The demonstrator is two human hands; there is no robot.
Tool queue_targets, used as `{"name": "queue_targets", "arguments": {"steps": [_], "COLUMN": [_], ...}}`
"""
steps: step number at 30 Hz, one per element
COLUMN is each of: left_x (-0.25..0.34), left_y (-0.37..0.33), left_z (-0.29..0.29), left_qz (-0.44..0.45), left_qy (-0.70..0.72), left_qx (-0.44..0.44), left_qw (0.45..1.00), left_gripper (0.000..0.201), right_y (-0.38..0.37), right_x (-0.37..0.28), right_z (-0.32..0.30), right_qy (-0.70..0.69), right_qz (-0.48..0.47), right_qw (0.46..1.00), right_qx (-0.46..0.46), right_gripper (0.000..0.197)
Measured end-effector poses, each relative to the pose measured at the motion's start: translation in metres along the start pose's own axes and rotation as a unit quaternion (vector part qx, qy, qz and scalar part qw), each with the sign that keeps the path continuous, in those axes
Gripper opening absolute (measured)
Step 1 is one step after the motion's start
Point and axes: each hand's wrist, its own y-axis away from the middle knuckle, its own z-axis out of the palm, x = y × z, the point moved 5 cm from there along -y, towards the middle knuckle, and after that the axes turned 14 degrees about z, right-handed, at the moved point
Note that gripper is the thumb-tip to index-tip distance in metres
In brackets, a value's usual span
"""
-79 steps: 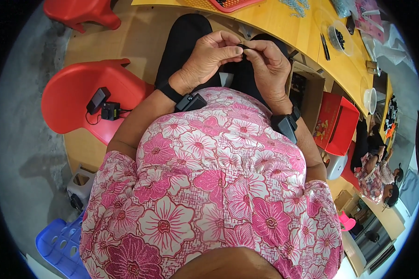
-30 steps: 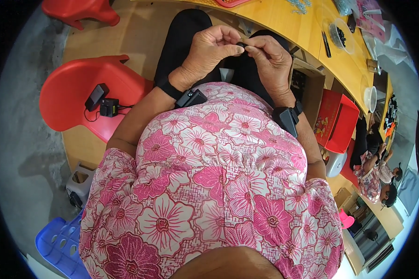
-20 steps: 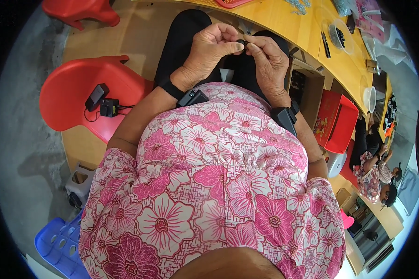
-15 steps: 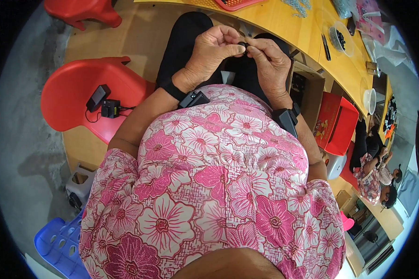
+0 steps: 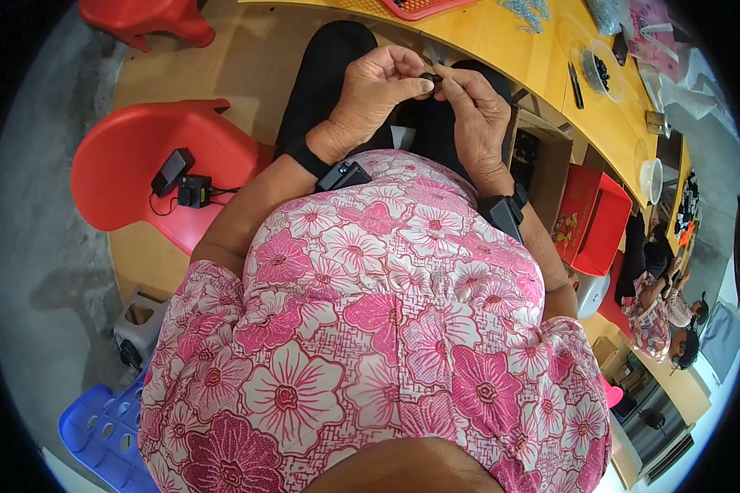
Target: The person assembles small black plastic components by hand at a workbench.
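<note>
Above my lap, both hands meet fingertip to fingertip around a small black piece point(image 5: 432, 80), too small and too covered to name. My left hand point(image 5: 378, 86) pinches it between thumb and forefinger from the left. From the right, my right hand point(image 5: 474, 103) closes thumb and fingers on its other side. A dark wristband with a small black box point(image 5: 343, 176) is on my left wrist; a similar black device point(image 5: 504, 214) is on the right one. The yellow table point(image 5: 518, 62) lies just beyond my hands.
On the table are a red basket point(image 5: 419, 6), small clear pieces point(image 5: 526, 11), a black pen-like tool point(image 5: 575, 85) and a clear tub point(image 5: 619, 82) with black pieces. A red chair point(image 5: 111, 168) holding black devices stands left; a red box point(image 5: 592, 220) stands right. Other people point(image 5: 662, 308) sit farther right.
Both hands stay in nearly the same place, still pinching the small black piece. The fingertips and the piece have shifted only slightly.
</note>
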Motion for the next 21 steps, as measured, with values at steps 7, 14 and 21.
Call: {"name": "queue_targets", "arguments": {"steps": [7, 14, 21], "left_x": [0.003, 0.003, 0.007], "left_y": [0.001, 0.000, -0.001], "left_z": [0.000, -0.004, 0.002], "left_qz": [0.005, 0.043, 0.037], "left_qy": [-0.012, -0.045, 0.009], "left_qx": [-0.010, -0.021, -0.042], "left_qw": [1.000, 0.998, 0.998], "left_gripper": [0.024, 0.023, 0.022], "right_y": [-0.005, -0.009, -0.003], "right_x": [0.020, 0.031, 0.037], "right_z": [0.000, 0.006, 0.013], "right_qy": [-0.151, -0.307, -0.365], "right_qz": [0.161, 0.295, 0.368], "right_qw": [0.975, 0.898, 0.826], "right_qx": [-0.034, -0.113, -0.223], "right_gripper": [0.016, 0.014, 0.023]}}
